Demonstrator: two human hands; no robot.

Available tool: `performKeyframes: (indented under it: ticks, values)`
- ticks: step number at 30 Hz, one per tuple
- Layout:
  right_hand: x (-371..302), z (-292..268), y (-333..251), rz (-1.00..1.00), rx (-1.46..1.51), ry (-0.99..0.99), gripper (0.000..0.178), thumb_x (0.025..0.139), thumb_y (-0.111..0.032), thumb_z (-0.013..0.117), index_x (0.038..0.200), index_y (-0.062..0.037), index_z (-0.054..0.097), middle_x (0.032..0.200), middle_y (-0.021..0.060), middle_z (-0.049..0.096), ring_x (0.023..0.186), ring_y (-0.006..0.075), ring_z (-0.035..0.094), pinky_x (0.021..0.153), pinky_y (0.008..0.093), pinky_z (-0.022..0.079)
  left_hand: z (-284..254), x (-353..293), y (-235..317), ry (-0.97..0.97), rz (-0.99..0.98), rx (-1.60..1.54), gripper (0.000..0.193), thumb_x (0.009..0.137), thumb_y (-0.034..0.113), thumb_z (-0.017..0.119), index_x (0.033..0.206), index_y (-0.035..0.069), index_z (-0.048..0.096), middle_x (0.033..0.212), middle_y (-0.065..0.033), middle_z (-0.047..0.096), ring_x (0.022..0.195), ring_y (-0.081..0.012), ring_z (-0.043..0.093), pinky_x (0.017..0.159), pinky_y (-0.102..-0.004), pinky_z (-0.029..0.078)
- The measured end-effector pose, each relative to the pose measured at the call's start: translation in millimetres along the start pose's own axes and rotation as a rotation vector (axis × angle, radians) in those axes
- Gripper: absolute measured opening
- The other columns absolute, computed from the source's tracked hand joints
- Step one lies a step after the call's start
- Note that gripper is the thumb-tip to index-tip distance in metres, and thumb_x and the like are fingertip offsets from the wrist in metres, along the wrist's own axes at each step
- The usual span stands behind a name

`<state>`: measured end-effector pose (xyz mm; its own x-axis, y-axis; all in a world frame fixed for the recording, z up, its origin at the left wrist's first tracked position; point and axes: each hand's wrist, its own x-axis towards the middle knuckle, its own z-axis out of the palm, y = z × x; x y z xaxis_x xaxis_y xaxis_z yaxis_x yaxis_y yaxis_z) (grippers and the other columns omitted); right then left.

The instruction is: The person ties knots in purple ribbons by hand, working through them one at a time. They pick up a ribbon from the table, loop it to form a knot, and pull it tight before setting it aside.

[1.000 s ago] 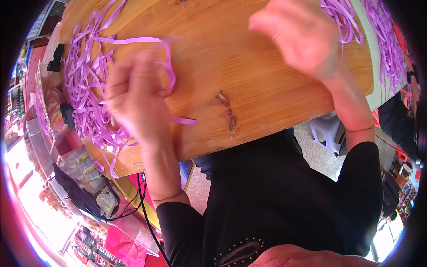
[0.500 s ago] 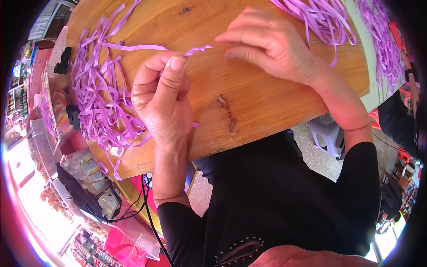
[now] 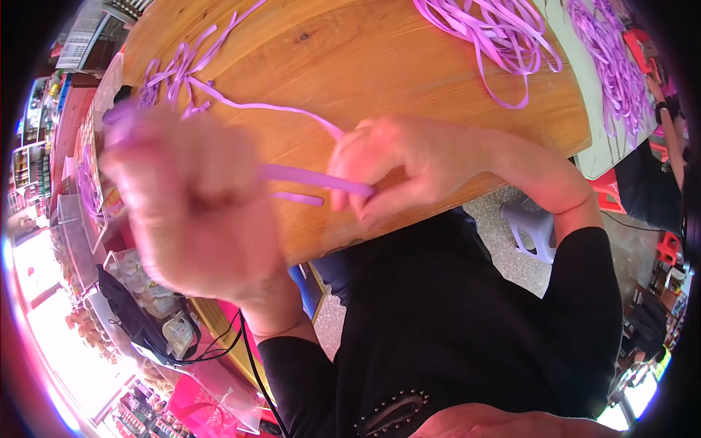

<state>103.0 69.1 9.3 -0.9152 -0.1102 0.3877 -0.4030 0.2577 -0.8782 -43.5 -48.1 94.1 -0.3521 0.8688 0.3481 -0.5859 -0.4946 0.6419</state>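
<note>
A strip of flat purple ribbon (image 3: 310, 177) is stretched between my hands over the near edge of the wooden table. My left hand (image 3: 197, 204), smeared by motion and raised close to view, looks closed like a fist round one end. My right hand (image 3: 409, 164) is closed on the ribbon's other side, its thumb and fingers pinching it. Another length of ribbon (image 3: 270, 108) runs from my right hand back to a loose purple heap (image 3: 175, 77) at the far left. My left hand covers much of that heap. A short ribbon end (image 3: 298, 198) shows beside the stretched strip.
The wooden table (image 3: 350, 66) has a looped bundle of purple ribbon (image 3: 504, 44) at its far right. More ribbon (image 3: 610, 73) lies on a white tabletop beyond. A grey-white stool (image 3: 529, 226) stands below. Another person's arm (image 3: 670, 142) shows at the right edge.
My left hand has come nearer and to the left, now blurred. My right hand has moved down from an open pose and closed on ribbon. The twisted ribbon tip is no longer visible.
</note>
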Motion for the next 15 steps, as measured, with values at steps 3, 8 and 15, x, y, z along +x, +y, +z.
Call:
performKeyframes:
  ticks: [3,8,15]
  values:
    - [-18.9,-25.9,-10.5,0.097,-0.129,0.146,0.006,0.078,-0.005,0.069,0.081,-0.0023,0.064,0.082,0.0079,0.064,0.076,0.019,0.061,0.067,0.0287,0.046,-22.3,-2.7,48.8,0.028,0.14,-0.035,0.017,0.096,0.017,0.049,0.097,0.001,0.056,0.062,0.0049,0.024,0.052,-0.0073,0.019,0.048,-0.0249,0.017]
    - [-67.2,-65.1,-21.5,0.435,-0.016,0.421,0.007,0.085,-0.005,0.063,0.086,0.0013,0.063,0.08,0.0045,0.062,0.074,0.01,0.056,0.069,0.0233,0.045,-54.1,-5.0,51.2,0.21,0.185,0.027,0.015,0.095,0.014,0.05,0.092,0.0,0.054,0.06,0.0048,0.023,0.051,-0.0076,0.019,0.048,-0.0249,0.016]
    - [-92.9,-81.0,-5.7,0.359,-0.06,0.708,0.014,0.09,-0.008,0.058,0.096,0.0017,0.065,0.082,0.0032,0.061,0.075,0.0083,0.055,0.071,0.0218,0.044,-133.0,-12.1,46.4,0.811,0.472,0.987,0.02,0.087,0.005,0.061,0.104,-0.003,0.055,0.08,-0.0048,0.052,0.065,-0.0123,0.046,0.06,-0.0231,0.037]
